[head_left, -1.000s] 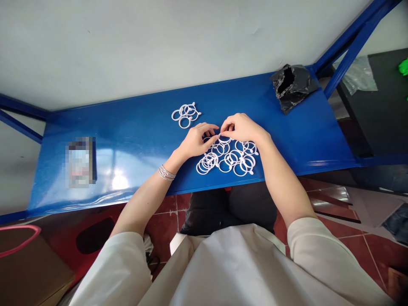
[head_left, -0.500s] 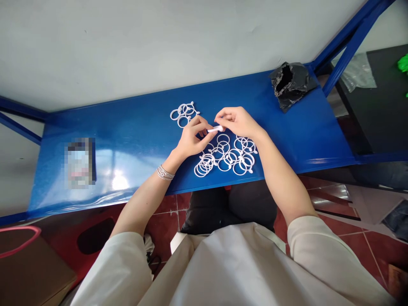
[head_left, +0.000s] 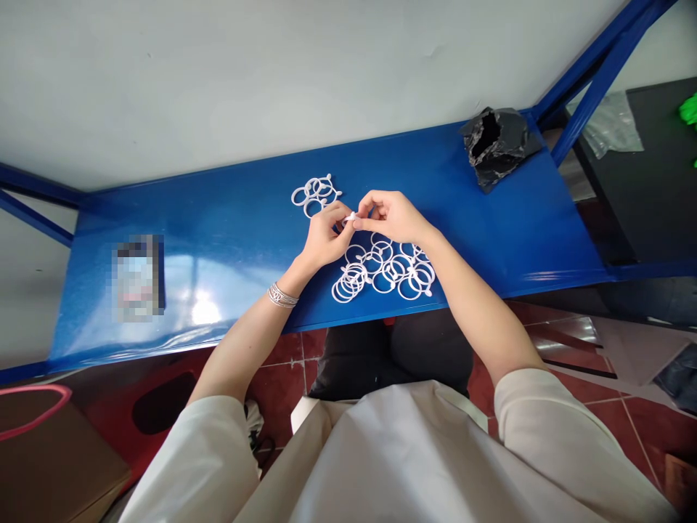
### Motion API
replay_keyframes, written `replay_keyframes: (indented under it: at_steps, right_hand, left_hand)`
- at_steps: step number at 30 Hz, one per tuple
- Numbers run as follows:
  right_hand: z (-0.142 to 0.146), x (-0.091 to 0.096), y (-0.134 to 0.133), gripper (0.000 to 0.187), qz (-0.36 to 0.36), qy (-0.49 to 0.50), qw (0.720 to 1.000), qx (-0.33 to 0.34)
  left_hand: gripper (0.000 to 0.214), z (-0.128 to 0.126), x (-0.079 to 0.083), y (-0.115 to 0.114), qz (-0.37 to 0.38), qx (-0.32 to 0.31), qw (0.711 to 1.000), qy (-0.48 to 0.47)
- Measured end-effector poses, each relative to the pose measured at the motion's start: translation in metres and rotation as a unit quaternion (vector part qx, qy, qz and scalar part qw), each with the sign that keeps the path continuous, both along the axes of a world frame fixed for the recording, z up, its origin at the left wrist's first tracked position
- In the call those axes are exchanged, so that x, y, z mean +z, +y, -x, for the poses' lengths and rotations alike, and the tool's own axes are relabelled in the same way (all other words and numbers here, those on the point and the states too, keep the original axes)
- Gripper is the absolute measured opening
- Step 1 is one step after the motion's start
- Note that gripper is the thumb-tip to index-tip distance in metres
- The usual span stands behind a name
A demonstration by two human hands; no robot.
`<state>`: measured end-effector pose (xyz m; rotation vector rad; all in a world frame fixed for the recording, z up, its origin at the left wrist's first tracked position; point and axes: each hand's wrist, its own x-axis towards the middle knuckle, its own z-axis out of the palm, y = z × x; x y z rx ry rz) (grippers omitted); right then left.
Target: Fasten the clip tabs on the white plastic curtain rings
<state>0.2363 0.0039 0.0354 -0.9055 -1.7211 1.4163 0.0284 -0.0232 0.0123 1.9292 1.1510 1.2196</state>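
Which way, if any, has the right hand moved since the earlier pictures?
Yes: the right hand has shifted leftward, farther from the black bag on the blue table.

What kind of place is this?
Probably a small workshop or manual work station: a long, glossy blue bench with a blue frame, a pile of thin white knobbed rings on it, and a crumpled black plastic bag at its back right corner.

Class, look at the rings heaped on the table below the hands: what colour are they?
The heaped rings are white, seen best in the head view.
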Motion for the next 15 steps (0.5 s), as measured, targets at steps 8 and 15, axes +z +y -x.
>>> replay_keyframes:
  at_steps: [8, 15]
  right_hand:
    - [-0.002, 0.007, 0.000, 0.046, 0.078, 0.065, 0.995, 0.022]
    - [-0.004, 0.021, -0.006, 0.025, 0.218, 0.133, 0.953, 0.164]
  left_hand:
    - [0.046, 0.001, 0.022, -0.001, 0.304, -0.099, 0.928, -0.189]
    - [0.044, -0.003, 0.045, -0.006, 0.432, -0.166, 0.847, -0.260]
